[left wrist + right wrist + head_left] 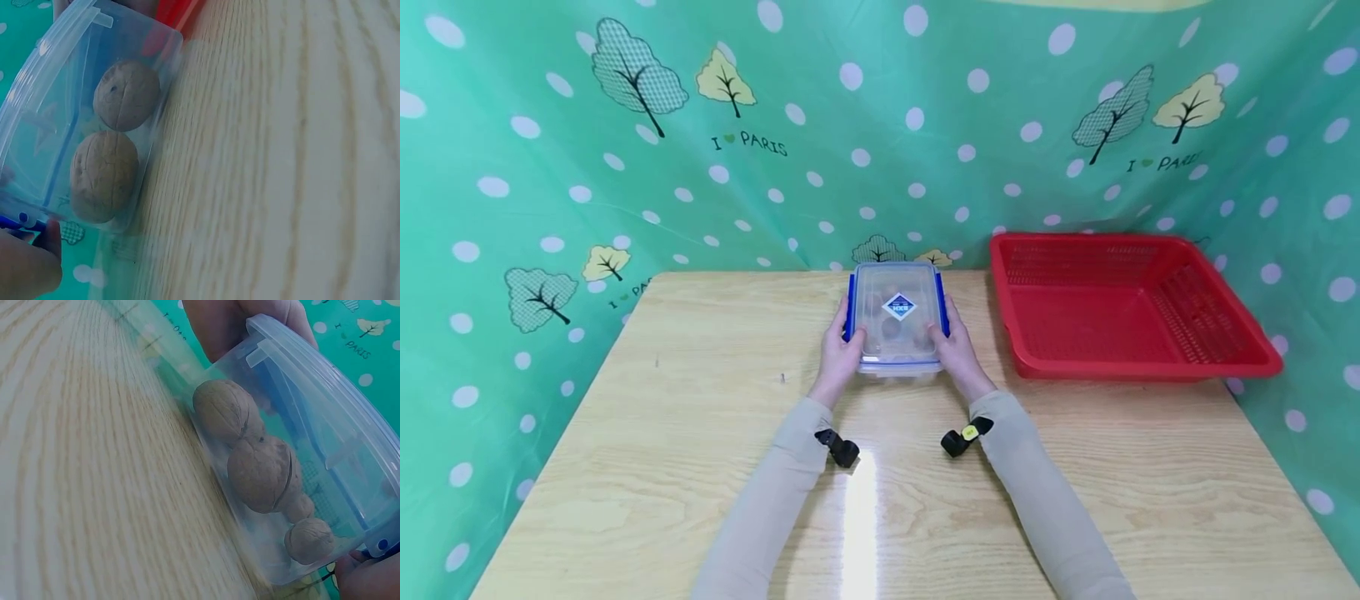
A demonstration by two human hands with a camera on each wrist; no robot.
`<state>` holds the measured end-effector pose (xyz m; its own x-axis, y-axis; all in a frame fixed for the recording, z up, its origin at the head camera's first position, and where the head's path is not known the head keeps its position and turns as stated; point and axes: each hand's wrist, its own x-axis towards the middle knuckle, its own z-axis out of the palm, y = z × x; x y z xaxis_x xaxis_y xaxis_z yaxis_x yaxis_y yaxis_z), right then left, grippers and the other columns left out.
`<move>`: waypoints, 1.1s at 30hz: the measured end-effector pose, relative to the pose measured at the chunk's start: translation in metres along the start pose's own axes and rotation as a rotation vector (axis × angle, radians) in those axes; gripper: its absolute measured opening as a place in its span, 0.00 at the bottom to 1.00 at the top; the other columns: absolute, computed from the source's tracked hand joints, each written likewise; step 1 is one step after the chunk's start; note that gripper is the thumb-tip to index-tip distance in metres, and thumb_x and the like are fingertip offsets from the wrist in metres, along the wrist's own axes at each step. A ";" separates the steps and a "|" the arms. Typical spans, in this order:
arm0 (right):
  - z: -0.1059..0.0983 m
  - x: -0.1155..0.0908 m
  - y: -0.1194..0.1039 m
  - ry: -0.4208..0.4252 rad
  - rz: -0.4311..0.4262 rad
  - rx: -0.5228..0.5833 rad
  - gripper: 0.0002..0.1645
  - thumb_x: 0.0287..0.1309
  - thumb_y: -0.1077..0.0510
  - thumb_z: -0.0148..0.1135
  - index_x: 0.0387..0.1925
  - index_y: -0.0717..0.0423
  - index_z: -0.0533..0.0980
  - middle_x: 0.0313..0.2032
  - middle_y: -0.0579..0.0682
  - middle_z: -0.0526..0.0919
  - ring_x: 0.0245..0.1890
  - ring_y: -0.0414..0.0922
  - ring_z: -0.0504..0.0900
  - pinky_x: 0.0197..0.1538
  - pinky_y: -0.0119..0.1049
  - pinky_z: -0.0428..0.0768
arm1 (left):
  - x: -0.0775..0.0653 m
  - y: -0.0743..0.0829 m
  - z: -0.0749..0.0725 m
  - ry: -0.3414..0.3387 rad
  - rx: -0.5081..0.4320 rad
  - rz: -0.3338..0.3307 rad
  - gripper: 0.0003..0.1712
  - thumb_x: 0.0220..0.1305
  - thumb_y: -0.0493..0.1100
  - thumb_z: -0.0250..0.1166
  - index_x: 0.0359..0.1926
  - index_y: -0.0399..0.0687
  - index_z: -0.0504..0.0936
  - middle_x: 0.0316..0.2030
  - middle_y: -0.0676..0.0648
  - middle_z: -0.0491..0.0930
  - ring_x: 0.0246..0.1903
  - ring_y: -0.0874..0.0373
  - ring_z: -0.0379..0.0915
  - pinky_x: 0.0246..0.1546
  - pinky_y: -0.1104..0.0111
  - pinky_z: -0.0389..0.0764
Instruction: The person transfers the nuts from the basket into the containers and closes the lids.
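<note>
A clear plastic food container with blue side clips and a blue-and-white diamond label on its lid is at the back middle of the table. My left hand grips its left side and my right hand grips the right, both thumbs over the lid's edges. Through the wall, the left wrist view shows walnuts on the container's floor. Several walnuts also show in the right wrist view. The lid is on; whether the base touches the table is hard to tell.
A red plastic basket with perforated walls stands at the table's back right, beside my right hand. Light wood makes up the tabletop. Green dotted cloth hangs behind and along both sides.
</note>
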<state>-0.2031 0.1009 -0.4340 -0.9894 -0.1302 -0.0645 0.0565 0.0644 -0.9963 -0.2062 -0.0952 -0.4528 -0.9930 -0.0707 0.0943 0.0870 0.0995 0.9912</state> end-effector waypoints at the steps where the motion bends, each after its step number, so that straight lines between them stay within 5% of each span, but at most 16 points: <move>1: 0.000 -0.001 0.001 0.002 0.002 0.002 0.40 0.73 0.59 0.42 0.76 0.45 0.34 0.75 0.52 0.40 0.73 0.51 0.43 0.70 0.46 0.47 | 0.000 -0.001 0.000 0.000 0.002 0.000 0.38 0.68 0.32 0.52 0.76 0.49 0.49 0.73 0.45 0.48 0.70 0.49 0.50 0.65 0.64 0.58; 7: -0.001 0.004 0.015 0.017 -0.012 0.006 0.40 0.73 0.54 0.43 0.76 0.38 0.35 0.75 0.47 0.41 0.73 0.47 0.42 0.71 0.44 0.45 | -0.002 0.000 0.005 0.018 -0.037 -0.021 0.37 0.69 0.33 0.50 0.75 0.41 0.47 0.73 0.41 0.47 0.71 0.50 0.45 0.68 0.65 0.50; 33: -0.001 0.007 0.017 -0.004 -0.014 0.013 0.40 0.74 0.54 0.41 0.76 0.38 0.33 0.75 0.49 0.39 0.73 0.49 0.42 0.71 0.46 0.45 | -0.003 0.006 0.011 0.094 -0.014 -0.011 0.34 0.68 0.31 0.51 0.73 0.37 0.54 0.71 0.38 0.54 0.70 0.47 0.50 0.67 0.62 0.54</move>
<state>-0.2094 0.1019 -0.4511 -0.9895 -0.1352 -0.0513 0.0450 0.0493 -0.9978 -0.2032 -0.0837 -0.4485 -0.9822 -0.1643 0.0909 0.0779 0.0840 0.9934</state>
